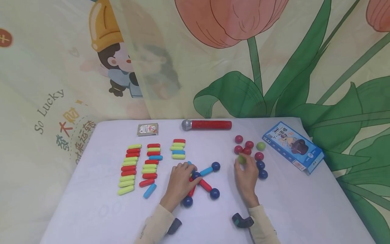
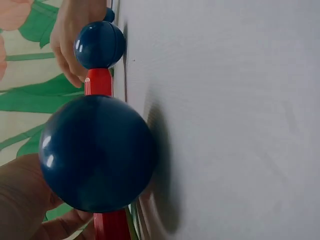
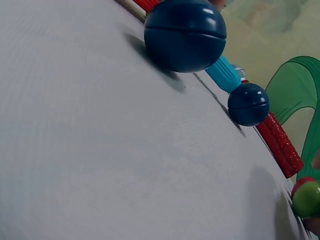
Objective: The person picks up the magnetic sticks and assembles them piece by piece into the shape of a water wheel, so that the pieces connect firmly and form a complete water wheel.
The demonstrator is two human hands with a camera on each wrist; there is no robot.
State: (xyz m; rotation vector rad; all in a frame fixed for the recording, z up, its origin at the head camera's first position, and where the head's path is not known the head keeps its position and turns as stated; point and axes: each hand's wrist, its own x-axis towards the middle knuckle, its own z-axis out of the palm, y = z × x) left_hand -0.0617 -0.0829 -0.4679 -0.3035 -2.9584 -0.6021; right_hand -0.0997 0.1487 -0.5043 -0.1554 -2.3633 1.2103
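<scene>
Blue balls and coloured rods are joined into a star-shaped magnetic building model on the table. My left hand grips it near the central blue ball, with thumb and fingers on either side. In the left wrist view a blue outer ball hides part of that hand. My right hand pinches a green ball between thumb and fingers, beside several red balls. In the right wrist view the green ball shows at the right edge.
Red, yellow-green and blue rods lie in columns at the left. Behind stand a small card box and a red microphone. Another green ball, loose blue balls and a blue box lie at the right.
</scene>
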